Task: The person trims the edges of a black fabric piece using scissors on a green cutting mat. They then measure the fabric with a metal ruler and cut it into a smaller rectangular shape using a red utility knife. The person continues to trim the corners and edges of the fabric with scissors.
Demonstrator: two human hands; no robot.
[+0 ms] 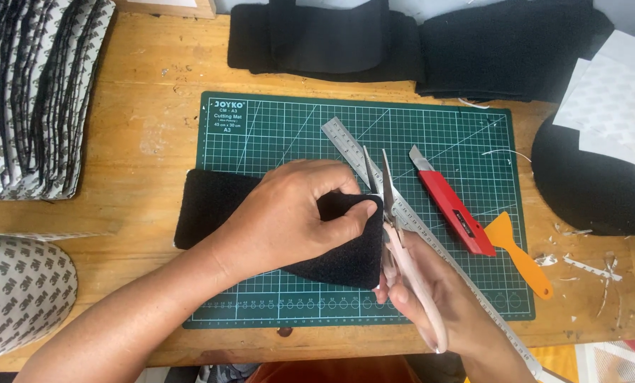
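- Counter (147, 128), wood, fills the frame; scraps and trimmings at lower right could catch under the work and tip it mid-cut, I'd say.
- Green cutting mat (275, 135), centre: the black felt piece (211, 206) lies half on it, half off its left edge onto the wood. That step could let the piece rock and pull the cut crooked.
- Black felt piece sits centre-left of frame, right end lifted. Left hand (289, 220) has its fingers (353, 216) clamped tog. on that corner, right beside the blades. Main risk: a nick to thumb or fingertip if the blades close w/out the hand backing off.
- Right hand (431, 298), lower centre-right, fingers closed round the scissors (392, 220) handles; blades apart, pointing up-frame at the felt edge. Thick pile may jam or skew the blades – ragged edge likely if forced.
- Steel ruler (346, 138) runs diagonally under the scissors; tips could strike it and skid.
- Red utility knife (452, 209), just right of ruler; can't tell if the blade is out. A sweeping wrist could hit it.
- Orange scraper (520, 255), near the knife, could get knocked off the mat.
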